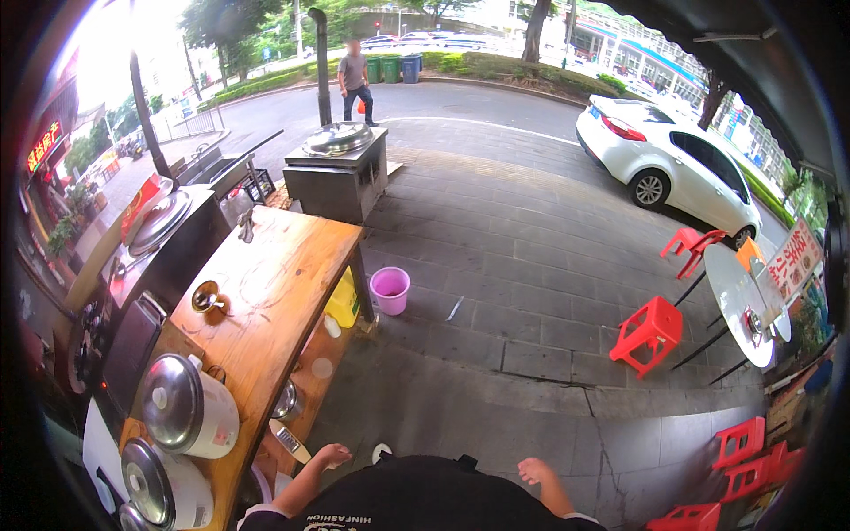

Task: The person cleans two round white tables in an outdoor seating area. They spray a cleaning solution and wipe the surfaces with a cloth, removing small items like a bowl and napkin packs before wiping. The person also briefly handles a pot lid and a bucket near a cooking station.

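My left hand (332, 457) hangs in the air at the lower middle, beside the wooden table (283, 257). Its fingers are loosely bent and hold nothing. Closest to it is a long pale object with dark markings (289, 440), at the table's near right side; I cannot make out its kind. My right hand (535, 471) is raised over the paving on the other side of my body, empty, with relaxed fingers. On the table are lidded white cookers (199, 411), and farther up a small brass-coloured bowl (206, 297).
A pink bucket (390, 290) and a yellow container (343, 301) are beside the table. Beyond is a metal stove (336, 173). Red stools (649, 334) and a round table (737, 301) stand right. A person (354, 75) and a white car (668, 150) are farther off.
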Tool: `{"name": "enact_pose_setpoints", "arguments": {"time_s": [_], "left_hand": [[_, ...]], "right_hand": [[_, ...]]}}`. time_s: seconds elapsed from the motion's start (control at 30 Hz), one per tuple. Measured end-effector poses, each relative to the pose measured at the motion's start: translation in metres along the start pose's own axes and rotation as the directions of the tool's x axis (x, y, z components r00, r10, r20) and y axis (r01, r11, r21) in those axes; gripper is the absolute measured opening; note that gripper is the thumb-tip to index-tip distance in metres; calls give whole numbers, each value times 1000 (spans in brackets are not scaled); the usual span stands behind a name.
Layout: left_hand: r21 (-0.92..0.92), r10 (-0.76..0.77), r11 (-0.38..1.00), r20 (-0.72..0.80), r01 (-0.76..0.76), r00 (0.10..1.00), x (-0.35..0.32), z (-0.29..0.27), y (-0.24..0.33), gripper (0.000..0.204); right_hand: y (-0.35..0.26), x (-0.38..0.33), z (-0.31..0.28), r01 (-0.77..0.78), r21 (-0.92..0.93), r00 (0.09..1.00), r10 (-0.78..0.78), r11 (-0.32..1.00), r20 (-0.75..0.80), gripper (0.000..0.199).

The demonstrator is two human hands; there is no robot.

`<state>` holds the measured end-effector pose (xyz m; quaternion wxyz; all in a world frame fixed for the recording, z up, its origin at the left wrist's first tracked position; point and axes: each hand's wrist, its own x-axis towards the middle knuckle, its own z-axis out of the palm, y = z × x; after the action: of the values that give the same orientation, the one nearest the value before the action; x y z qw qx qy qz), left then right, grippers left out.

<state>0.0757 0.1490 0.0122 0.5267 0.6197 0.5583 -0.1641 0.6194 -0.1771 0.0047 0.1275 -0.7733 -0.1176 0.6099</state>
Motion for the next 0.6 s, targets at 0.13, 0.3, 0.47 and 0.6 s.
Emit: {"name": "enact_pose_setpoints", "arguments": {"time_s": [0.13, 0.3, 0.47, 0.6], "left_hand": [[175, -128, 979, 139, 103, 982, 20, -24, -19, 30], [271, -221, 951, 258, 149, 940, 67, -56, 10, 29], [246, 19, 968, 156, -57, 988, 119, -87, 87, 30], [299, 196, 917, 240, -265, 951, 161, -97, 168, 30]], "right_hand": [[42, -15, 15, 91, 142, 994, -99, 986, 50, 10], [82, -48, 51, 325, 412, 945, -270, 851, -187, 16], [47, -89, 64, 533, 519, 840, -346, 668, -417, 14], [80, 33, 14, 420, 179, 890, -365, 890, -272, 11]]}}
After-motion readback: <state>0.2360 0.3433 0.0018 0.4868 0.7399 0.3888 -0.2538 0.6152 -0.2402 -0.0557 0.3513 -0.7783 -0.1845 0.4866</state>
